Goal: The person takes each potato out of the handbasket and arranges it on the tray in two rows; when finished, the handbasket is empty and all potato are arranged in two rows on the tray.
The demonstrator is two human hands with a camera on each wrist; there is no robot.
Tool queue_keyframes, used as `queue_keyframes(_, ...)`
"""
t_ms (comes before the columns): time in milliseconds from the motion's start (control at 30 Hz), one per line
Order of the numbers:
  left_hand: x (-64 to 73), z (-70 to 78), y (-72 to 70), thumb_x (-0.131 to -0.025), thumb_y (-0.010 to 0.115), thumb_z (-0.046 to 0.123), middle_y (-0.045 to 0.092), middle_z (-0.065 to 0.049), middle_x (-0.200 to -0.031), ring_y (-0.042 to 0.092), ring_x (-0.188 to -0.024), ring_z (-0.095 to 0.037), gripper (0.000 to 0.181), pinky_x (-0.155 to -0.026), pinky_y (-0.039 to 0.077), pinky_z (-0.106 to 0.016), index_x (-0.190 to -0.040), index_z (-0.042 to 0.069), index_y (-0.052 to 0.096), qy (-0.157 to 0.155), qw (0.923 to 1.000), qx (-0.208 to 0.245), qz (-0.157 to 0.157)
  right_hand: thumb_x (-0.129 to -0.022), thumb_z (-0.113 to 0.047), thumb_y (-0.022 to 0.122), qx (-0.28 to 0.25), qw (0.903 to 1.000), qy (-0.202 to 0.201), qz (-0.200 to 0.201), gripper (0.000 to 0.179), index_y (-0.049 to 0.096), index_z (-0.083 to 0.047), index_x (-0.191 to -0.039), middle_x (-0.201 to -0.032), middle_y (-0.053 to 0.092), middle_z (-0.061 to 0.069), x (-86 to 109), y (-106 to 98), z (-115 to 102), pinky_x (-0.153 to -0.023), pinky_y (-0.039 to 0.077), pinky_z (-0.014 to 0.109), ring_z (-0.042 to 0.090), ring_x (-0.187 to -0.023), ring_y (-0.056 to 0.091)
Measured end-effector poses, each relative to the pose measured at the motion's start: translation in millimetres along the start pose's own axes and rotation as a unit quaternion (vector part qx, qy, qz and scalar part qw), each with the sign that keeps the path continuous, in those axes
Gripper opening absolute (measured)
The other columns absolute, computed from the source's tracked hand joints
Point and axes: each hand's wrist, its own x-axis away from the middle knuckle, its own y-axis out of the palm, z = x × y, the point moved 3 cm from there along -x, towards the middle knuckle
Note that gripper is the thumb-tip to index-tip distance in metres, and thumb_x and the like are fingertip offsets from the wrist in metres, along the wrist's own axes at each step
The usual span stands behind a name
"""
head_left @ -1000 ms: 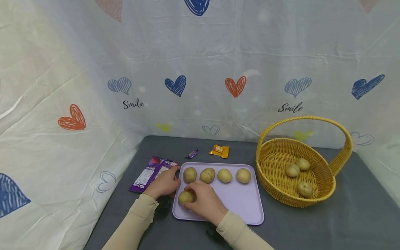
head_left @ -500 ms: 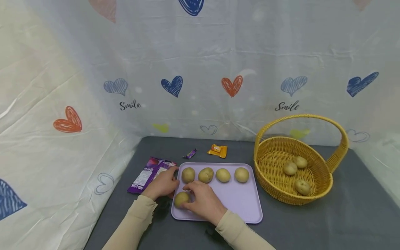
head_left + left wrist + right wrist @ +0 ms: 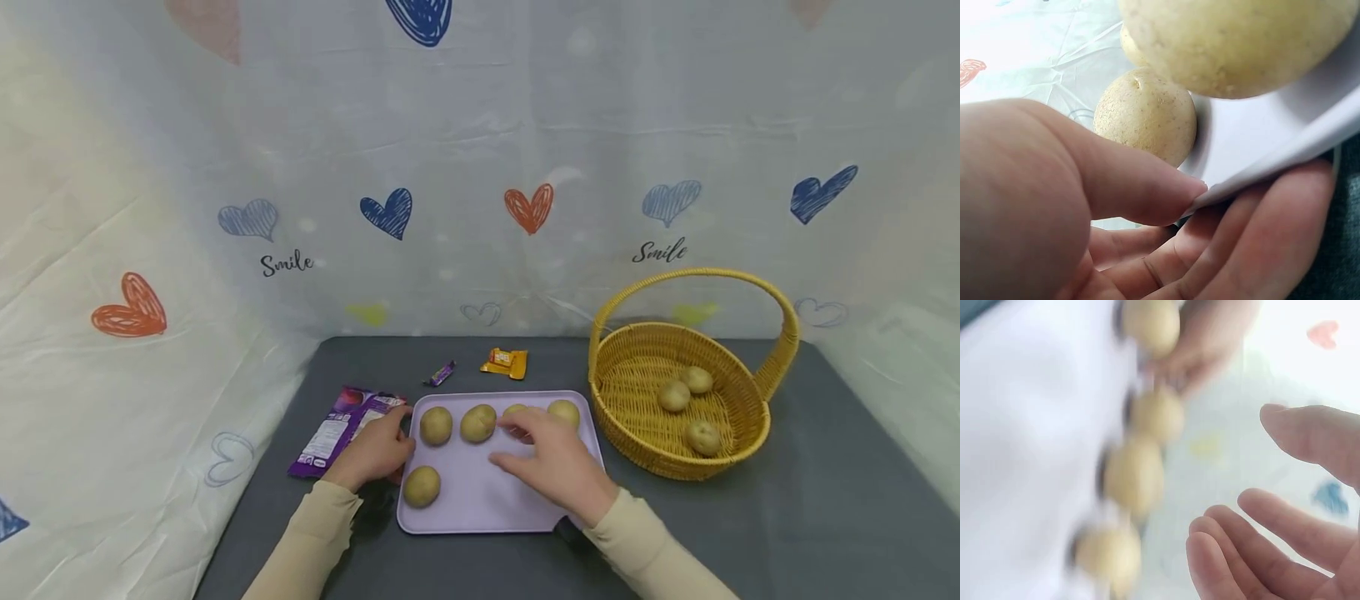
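A lilac tray [image 3: 480, 508] lies on the dark table. My left hand [image 3: 373, 450] grips its left edge; in the left wrist view the thumb [image 3: 1141, 187] is on the rim and the fingers are beneath it. Several potatoes [image 3: 477, 423] form a row along the tray's back side, and a single potato [image 3: 422, 487] sits at the front left. Above the tray's right half is my right hand [image 3: 558, 458], holding nothing, thumb and fingers apart. It partly covers the two right-hand potatoes of the row. The right wrist view shows the row blurred beside the hand [image 3: 1279, 544].
To the right stands a yellow wicker basket [image 3: 622, 437] with a tall handle and three potatoes [image 3: 703, 437] inside. A purple snack packet [image 3: 330, 437] lies left of the tray. Behind the tray are a small purple candy [image 3: 440, 373] and an orange packet [image 3: 506, 363]. A heart-patterned curtain hangs behind.
My right hand has let go of the front-left potato and moved right across the tray. That potato shifted slightly left before release. My left hand keeps its grip. The head view has turned right.
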Motion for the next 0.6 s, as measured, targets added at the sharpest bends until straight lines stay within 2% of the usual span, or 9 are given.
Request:
queue_keyframes(133,1.0,-2.4,-1.9,-0.099,0.061,0.005,0.065,-0.008,-0.079,0.068,-0.05,-0.018,0.059,-0.049,0.06,-0.035,-0.156,0.0,0.047,-0.005,1.0,0.0,0.0,-0.089,-0.024,0.09,0.065,0.9967,0.032,0.039,0.038,0.078,-0.009,-0.122,-0.112,0.079,0.007,17.2,-55,32,-0.086,0.066,0.04,0.022,-0.098,0.077)
queue_keyframes(333,3.3,-1.9,-3.6,-0.099,0.062,0.005,0.065,-0.008,-0.08,0.069,-0.051,-0.019,0.059,-0.049,0.06,-0.036,-0.156,-0.001,0.047,-0.007,1.0,0.0,0.001,-0.093,-0.03,0.086,0.109,0.988,0.1,0.043,0.044,0.076,-0.006,-0.128,-0.122,0.079,0.015,46.4,-126,86,-0.088,0.066,0.053,0.034,-0.105,0.079)
queue_keyframes(467,3.1,-1.0,-2.5,-0.099,0.061,0.005,0.064,-0.009,-0.081,0.068,-0.051,-0.02,0.058,-0.048,0.06,-0.035,-0.156,-0.001,0.047,-0.009,1.0,0.0,0.001,-0.093,-0.029,0.085,0.133,0.9834,0.12,0.03,0.046,0.075,-0.005,-0.131,-0.124,0.078,0.019,59.7,-156,114,-0.086,0.065,0.055,0.037,-0.106,0.078)
queue_keyframes(600,1.8,0.6,1.1,-0.1,0.061,0.005,0.064,-0.009,-0.08,0.068,-0.051,-0.02,0.058,-0.048,0.06,-0.035,-0.156,-0.001,0.047,-0.006,1.0,0.006,-0.002,-0.095,-0.032,0.084,0.155,0.9787,0.134,-0.009,0.05,0.073,-0.001,-0.132,-0.126,0.076,0.023,67.7,-173,137,-0.085,0.064,0.058,0.041,-0.109,0.075)
